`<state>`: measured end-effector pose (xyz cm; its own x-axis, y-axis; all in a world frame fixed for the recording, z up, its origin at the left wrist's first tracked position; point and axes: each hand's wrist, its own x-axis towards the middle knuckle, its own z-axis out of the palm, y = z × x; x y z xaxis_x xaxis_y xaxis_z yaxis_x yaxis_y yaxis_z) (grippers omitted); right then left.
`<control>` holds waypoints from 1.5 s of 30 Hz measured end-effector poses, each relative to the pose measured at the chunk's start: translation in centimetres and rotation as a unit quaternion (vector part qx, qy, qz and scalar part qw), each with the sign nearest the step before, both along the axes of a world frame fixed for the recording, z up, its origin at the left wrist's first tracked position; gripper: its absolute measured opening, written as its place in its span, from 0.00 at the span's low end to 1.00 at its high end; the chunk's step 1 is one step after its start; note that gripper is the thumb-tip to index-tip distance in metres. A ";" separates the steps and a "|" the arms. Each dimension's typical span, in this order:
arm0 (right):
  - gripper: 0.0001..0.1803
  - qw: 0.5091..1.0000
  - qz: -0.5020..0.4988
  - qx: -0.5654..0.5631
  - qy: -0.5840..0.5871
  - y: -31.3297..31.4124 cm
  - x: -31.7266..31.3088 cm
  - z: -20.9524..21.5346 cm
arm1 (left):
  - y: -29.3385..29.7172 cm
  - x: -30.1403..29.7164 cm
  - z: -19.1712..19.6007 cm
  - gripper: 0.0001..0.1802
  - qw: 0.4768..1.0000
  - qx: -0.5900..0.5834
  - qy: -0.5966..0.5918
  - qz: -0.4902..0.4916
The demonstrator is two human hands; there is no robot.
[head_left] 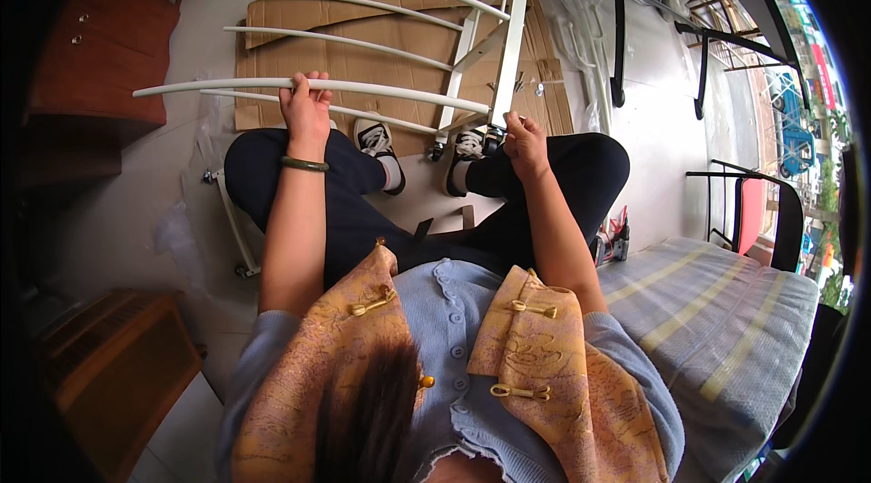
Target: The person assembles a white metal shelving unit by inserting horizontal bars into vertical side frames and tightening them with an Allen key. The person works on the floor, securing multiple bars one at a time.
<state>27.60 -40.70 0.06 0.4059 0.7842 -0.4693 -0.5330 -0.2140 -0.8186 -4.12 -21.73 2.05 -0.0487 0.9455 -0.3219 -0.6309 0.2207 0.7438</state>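
A white metal rack frame with long curved tubes lies on its side before me, its two straight base bars (513, 43) at the right end. My left hand (307, 113) is closed round the nearest curved tube (386, 90), fingers over its top. At the near end of the outer base bar, beside a dark caster (494, 140), my right hand (526, 146) is closed with thumb and fingers pinched together. Whatever is between them is too small to make out. Another caster (436, 152) sits on the other bar, close to my shoes.
Flattened cardboard (354, 39) lies under the frame. A white bar with casters (234, 220) rests left of my legs. Black metal frames (699, 39) stand at the right. A cloth-covered block (717, 320) is at lower right, a reddish-brown cabinet (100, 48) at far left.
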 end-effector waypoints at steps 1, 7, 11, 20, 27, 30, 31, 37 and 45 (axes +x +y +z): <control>0.10 1.000 -0.010 0.007 0.002 0.0 0.0 -0.2 | 0.0 0.1 0.0 0.06 1.000 -0.002 0.002 0.000; 0.06 0.999 -0.025 0.007 -0.025 0.0 -0.6 0.8 | -0.2 0.6 0.2 0.06 1.000 -0.012 0.005 0.007; 0.07 0.999 -0.021 0.028 -0.019 -0.1 -0.2 0.6 | -0.1 1.0 0.3 0.06 1.000 -0.012 0.012 0.004; 0.08 0.999 -0.008 0.019 -0.024 -0.2 -0.3 1.1 | 0.5 1.4 0.7 0.10 0.999 0.019 0.025 -0.034; 0.12 0.994 0.021 -0.020 -0.107 0.3 -0.4 0.9 | 0.6 1.3 0.6 0.07 0.999 0.021 0.014 -0.046; 0.16 0.991 0.024 -0.024 -0.129 0.5 -0.3 0.4 | 0.6 1.4 0.3 0.07 0.998 0.025 0.003 -0.054; 0.17 0.992 0.021 -0.027 -0.124 0.7 -0.4 0.5 | 0.7 1.3 0.3 0.07 0.998 0.026 0.001 -0.054; 0.16 0.990 0.003 -0.042 -0.131 0.3 -0.5 1.5 | 0.7 1.2 0.2 0.07 0.998 0.022 -0.004 -0.057; 0.16 0.978 0.039 -0.025 -0.203 -0.1 0.9 -0.6 | 0.8 1.6 0.3 0.07 0.997 0.027 -0.017 -0.071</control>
